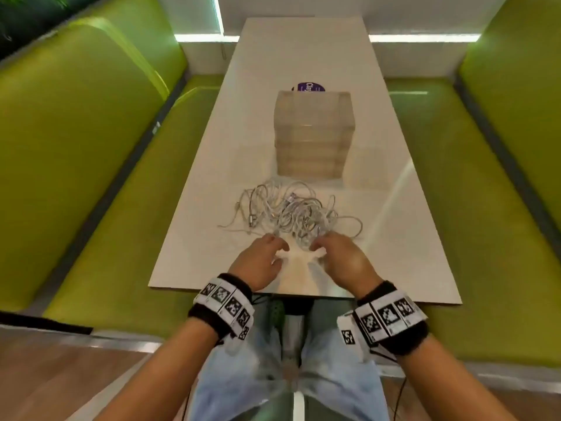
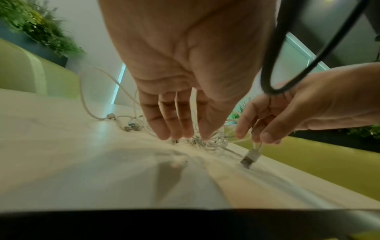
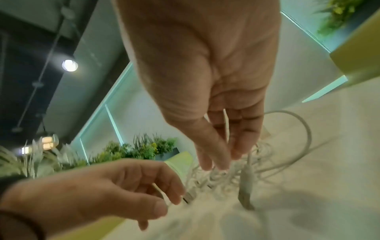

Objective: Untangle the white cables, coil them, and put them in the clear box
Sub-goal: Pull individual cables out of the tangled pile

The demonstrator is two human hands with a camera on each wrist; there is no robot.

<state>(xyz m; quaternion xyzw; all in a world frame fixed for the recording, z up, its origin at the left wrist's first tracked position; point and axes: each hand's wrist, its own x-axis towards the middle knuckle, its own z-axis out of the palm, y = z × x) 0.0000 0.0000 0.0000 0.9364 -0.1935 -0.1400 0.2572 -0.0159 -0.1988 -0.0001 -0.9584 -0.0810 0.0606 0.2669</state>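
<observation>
Both wrists with marker bands fill the lower part of the head view, hands at the near edge of the white cables (image 1: 291, 212), a tangled pile mid-frame on the white table (image 1: 194, 232). Left hand (image 1: 258, 262): fingers nearly straight, pointing down, tips touching the tangle, gripping nothing as far as the left wrist view shows. Right hand (image 1: 343, 259): thumb and index finger pinch one cable just behind its USB plug (image 2: 251, 158), which dangles with its tip on the table at lower right of the left wrist view; other fingers loosely extended over the pile. Clear box (image 1: 314, 133) stands upright just beyond the pile, centre frame, apart from both hands. Green benches (image 1: 100, 165) flank the table.
</observation>
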